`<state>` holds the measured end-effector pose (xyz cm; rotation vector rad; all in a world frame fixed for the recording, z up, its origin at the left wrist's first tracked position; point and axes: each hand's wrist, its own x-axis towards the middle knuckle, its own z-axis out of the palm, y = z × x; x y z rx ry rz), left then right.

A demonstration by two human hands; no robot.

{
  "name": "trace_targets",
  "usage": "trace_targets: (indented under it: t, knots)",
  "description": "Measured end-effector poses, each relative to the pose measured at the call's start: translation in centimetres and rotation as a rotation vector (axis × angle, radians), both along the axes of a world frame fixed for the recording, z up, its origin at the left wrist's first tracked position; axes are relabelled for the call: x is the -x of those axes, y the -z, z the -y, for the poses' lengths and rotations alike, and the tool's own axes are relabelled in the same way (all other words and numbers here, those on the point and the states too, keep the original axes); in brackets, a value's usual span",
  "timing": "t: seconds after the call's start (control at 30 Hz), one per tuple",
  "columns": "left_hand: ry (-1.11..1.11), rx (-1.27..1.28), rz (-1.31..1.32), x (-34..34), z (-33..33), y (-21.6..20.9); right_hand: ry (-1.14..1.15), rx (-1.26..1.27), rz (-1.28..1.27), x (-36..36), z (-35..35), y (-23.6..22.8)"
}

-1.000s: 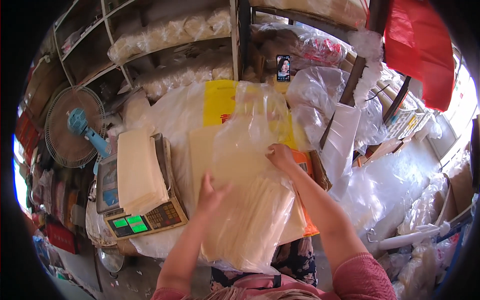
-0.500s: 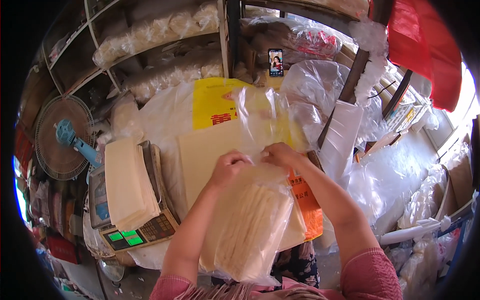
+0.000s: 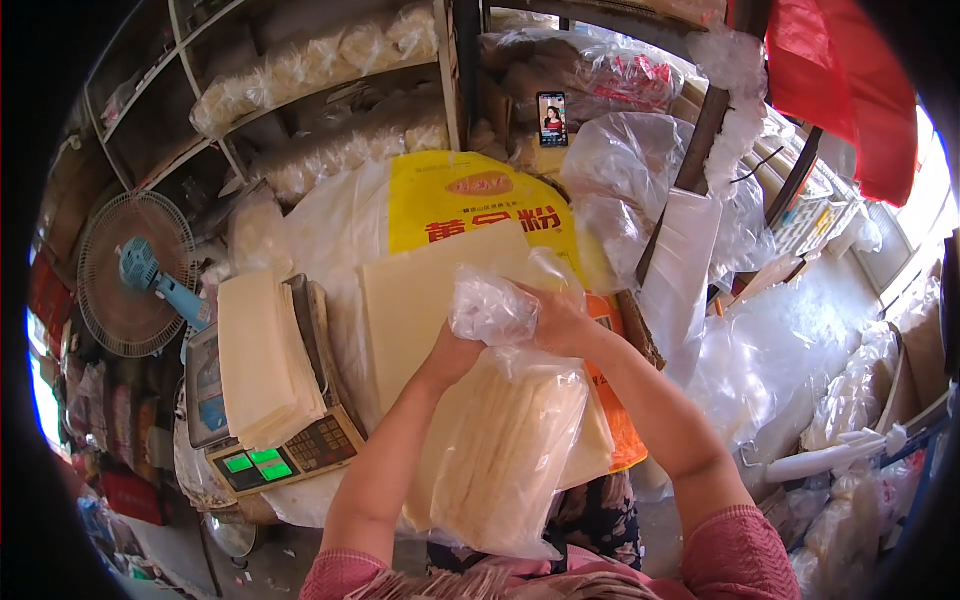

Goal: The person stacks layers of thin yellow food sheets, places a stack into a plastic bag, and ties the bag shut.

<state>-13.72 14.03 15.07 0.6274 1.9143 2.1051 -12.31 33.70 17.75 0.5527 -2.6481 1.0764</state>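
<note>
A clear plastic bag [image 3: 520, 440] packed with flat, cream-coloured sheets lies slanted in front of me, its full end close to my body. Its open end is gathered into a crumpled bunch between my two hands. My left hand [image 3: 456, 352] is closed on the left side of this bunch, partly covered by the plastic. From the right, my right hand [image 3: 556, 316] grips the gathered neck with bent fingers. Beneath the bag lie larger cream sheets [image 3: 410, 300] on the work surface.
On the left a weighing scale [image 3: 330, 440] with green displays bears a folded stack of cream sheets [image 3: 265, 360]. A fan [image 3: 140, 270] stands beyond it. A yellow printed sack [image 3: 420, 205] covers the far surface, near a propped phone [image 3: 552, 120]. Loose clear plastic [image 3: 625, 170] lies right.
The bag's loose upper plastic, spread upward before, is now pulled down and bunched between my hands. More of the yellow sack shows behind it.
</note>
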Motion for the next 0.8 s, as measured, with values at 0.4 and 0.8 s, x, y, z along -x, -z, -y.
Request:
trace_targets:
  t: [0.4,0.8]
  knots:
    - [-0.335,0.749,-0.514,-3.0,4.2,10.6,0.566,-0.649,-0.403,8.2,-14.8,-1.0]
    - [-0.314,0.921,-0.707,-4.1,4.1,9.6,0.53,0.344,0.638,7.1,-15.8,8.0]
